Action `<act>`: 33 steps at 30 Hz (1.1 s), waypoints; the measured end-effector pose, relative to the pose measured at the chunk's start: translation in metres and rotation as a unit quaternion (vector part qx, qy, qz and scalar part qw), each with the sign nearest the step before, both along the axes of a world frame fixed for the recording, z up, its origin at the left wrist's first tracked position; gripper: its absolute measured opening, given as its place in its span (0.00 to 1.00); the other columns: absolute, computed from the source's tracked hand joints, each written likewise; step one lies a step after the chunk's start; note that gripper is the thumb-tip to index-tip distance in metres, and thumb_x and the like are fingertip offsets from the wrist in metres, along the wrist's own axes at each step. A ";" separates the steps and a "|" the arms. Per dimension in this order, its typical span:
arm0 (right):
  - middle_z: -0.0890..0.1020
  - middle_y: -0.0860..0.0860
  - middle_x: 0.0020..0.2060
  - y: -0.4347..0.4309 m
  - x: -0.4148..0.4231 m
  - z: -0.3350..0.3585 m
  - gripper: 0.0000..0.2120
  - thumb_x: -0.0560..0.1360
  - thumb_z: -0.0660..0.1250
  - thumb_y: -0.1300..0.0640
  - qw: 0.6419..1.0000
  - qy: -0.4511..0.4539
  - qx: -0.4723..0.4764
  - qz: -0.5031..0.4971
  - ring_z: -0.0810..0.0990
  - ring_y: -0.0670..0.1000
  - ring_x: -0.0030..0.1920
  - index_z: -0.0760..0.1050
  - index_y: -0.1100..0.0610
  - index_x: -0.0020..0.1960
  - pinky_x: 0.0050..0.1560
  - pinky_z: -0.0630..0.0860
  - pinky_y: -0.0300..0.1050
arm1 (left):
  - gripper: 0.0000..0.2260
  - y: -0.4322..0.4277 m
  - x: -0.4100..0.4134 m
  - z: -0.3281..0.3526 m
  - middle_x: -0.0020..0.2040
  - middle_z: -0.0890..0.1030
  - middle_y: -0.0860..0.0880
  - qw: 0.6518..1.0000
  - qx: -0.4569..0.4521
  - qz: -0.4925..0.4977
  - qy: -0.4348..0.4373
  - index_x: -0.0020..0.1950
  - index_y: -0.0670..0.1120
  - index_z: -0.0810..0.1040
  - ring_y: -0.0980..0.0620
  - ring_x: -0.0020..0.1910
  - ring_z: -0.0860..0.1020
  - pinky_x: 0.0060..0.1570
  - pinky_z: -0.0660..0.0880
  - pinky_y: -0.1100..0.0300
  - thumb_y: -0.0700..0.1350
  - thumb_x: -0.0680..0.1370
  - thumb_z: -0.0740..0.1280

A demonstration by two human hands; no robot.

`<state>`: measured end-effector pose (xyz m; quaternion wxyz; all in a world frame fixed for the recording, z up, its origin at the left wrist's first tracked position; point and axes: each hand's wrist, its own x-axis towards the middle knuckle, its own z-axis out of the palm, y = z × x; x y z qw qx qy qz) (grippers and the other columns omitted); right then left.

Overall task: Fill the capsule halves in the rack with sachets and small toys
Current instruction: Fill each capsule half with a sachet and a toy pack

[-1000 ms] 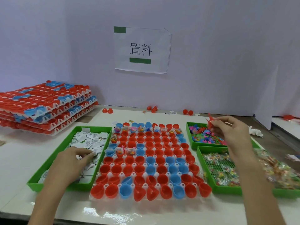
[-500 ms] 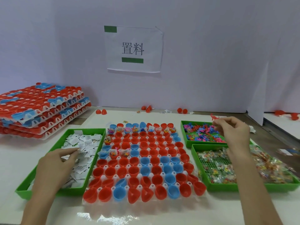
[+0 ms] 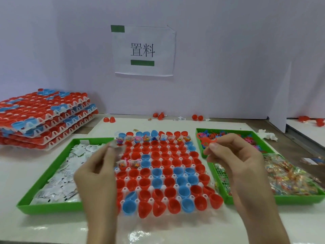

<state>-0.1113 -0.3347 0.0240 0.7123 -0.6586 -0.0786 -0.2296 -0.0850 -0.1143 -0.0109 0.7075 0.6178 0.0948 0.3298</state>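
Observation:
A white rack (image 3: 163,173) of red and blue capsule halves lies in the middle of the table. Its far row and two halves at the left hold sachets and toys. My left hand (image 3: 95,175) is raised over the rack's left edge and pinches a blurred white sachet (image 3: 115,147). My right hand (image 3: 233,155) hovers over the rack's right edge and pinches a small red toy (image 3: 204,140). A green tray of white sachets (image 3: 59,173) sits to the left. A green tray of small coloured toys (image 3: 228,136) sits at the far right.
A larger green tray of clear candy packets (image 3: 288,178) lies at the near right. Several stacked racks of capsule halves (image 3: 40,117) stand at the far left. Loose red halves (image 3: 109,119) lie by the back wall, which carries a paper sign (image 3: 143,50). A crumpled tissue (image 3: 267,135) lies far right.
My left hand rose out of the sachet tray with a sachet and moved right, over the rack. My right hand came leftward from the toy tray with the red toy.

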 end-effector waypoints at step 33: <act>0.86 0.49 0.39 0.013 0.001 -0.008 0.13 0.70 0.73 0.71 0.996 -0.052 -0.071 0.011 0.85 0.47 0.42 0.82 0.53 0.37 0.43 0.80 0.35 | 0.11 0.079 -0.001 -0.008 0.64 0.80 0.48 0.965 0.198 0.089 0.150 0.61 0.58 0.80 0.49 0.50 0.79 0.61 0.73 0.44 0.49 0.79 0.68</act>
